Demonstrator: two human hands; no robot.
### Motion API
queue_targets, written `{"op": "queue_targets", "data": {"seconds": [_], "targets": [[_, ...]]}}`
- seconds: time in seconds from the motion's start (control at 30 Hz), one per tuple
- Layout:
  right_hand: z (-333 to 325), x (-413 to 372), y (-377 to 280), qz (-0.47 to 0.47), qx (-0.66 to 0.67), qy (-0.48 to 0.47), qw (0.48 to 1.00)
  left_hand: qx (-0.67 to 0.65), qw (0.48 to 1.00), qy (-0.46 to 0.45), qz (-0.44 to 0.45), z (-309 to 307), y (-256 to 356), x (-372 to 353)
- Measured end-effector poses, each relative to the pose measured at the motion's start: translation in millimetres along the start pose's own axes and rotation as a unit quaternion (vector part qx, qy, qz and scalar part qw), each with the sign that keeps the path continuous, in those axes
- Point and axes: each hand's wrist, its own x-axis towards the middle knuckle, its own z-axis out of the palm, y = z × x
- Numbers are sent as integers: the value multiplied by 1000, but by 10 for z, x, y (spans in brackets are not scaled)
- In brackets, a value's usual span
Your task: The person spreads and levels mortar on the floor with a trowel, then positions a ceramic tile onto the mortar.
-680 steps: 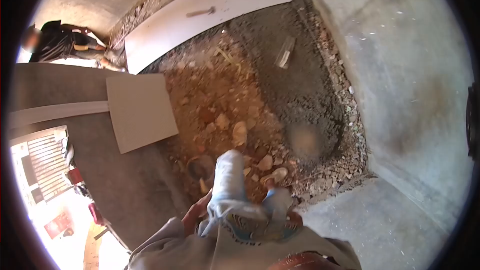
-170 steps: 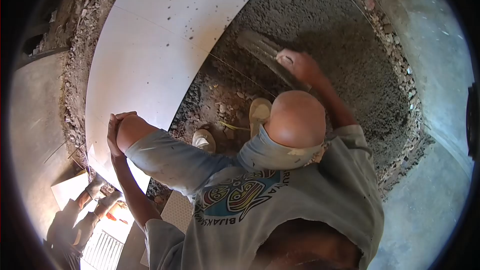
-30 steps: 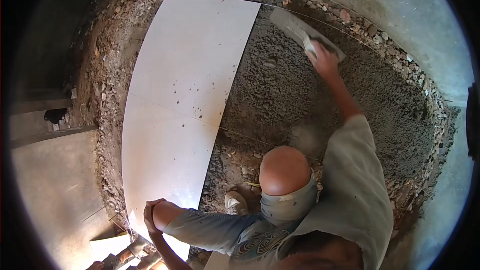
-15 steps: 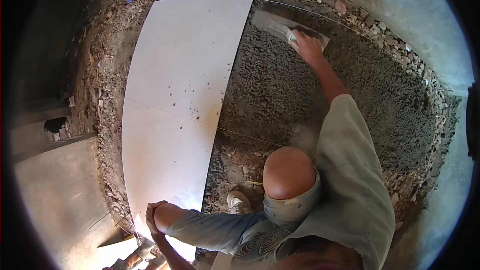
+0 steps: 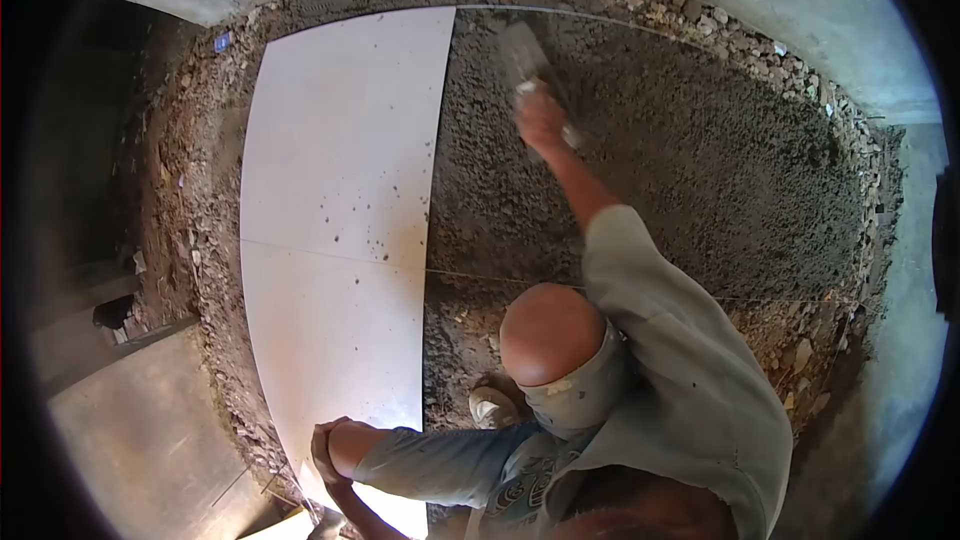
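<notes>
My right hand (image 5: 543, 118) grips the handle of a flat rectangular steel trowel (image 5: 522, 48), slightly blurred. The blade is over the rough grey mortar bed (image 5: 700, 160), with its far end pointing away from me, close to the edge of the white tiles. Those large white tiles (image 5: 340, 130) form a long strip on the left, with dark mortar specks on them. At the lower left, my left hand (image 5: 328, 448) is wrapped round my bent left knee (image 5: 352, 447), above the near end of the strip.
A thin string (image 5: 490, 276) crosses the tiles and mortar. Rubble (image 5: 700, 20) lines the base of the far wall (image 5: 800, 0). A small blue object (image 5: 221, 41) lies on the dirt at far left. My shoe (image 5: 492, 406) stands on bare ground beside the tiles.
My right hand has drawn the trowel left and slightly nearer, turning its blade from crosswise to pointing away. The view has shifted a little. My left hand stays on the knee.
</notes>
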Motion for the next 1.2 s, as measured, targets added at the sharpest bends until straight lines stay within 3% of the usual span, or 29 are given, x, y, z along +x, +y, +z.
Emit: {"op": "queue_targets", "data": {"seconds": [0.07, 0.13, 0.27, 0.3, 0.37, 0.4, 0.43, 0.5, 0.6, 0.7, 0.77, 0.83, 0.9, 1.0, 1.03, 1.07, 1.17, 1.2], "targets": [[-567, -240, 62, 159, 51, 40, 985, -17, 999, -38, -2, -41, -36, 23], [-1133, -530, 384, 196, 23, 68, 978, -31, 999, -42, -1, -24, -80, 45], [-1442, -800, 668, 282, 19, 159, 946, -66, 995, -69, -5, 23, -161, 218], [-1186, -794, 921, 102, -50, 194, 974, -73, 994, -82, -16, 25, -131, 277], [-1221, -741, 87, 117, 74, 99, 985, -80, 992, -93, -32, 31, -50, 355], [-1317, -607, -476, 153, 91, 9, 984, -73, 993, -92, -33, 37, 3, 389], [-972, -394, -558, 45, 79, 16, 996, -53, 995, -79, -28, 52, 53, 409], [-636, 41, -1051, 132, 114, 24, 984, 3, 999, -37, -12, 94, 116, 429], [-179, 478, -829, 183, 98, 49, 977, 76, 997, 18, 8, 203, 209, 392], [-508, 407, -328, 180, 140, -7, 974, 59, 998, 33, -4, 177, 184, 258], [-699, 284, -259, 153, 101, 31, 983, 125, 981, -1, 145, 227, 54, 196], [-808, 168, -582, 180, 124, 57, 974, -103, 980, -166, -31, -8, -31, 441], [-606, 137, -827, 140, 123, 80, 979, -49, 993, -89, -55, 176, 164, 413], [-387, 159, -835, 165, 86, 5, 983, 63, 998, -3, -10, 177, 229, 437], [-428, 98, -656, 158, 69, 9, 985, 104, 994, 18, 16, 146, 222, 483], [-571, 16, -352, 149, 48, 13, 988, 98, 995, 25, -16, 105, 219, 500], [-1434, -405, 511, 229, 54, 80, 969, 0, 999, 4, -46, 211, 242, 423], [-1567, -543, 1165, 180, -75, 116, 974, -45, 997, 36, -55, 26, 32, 523]]}}
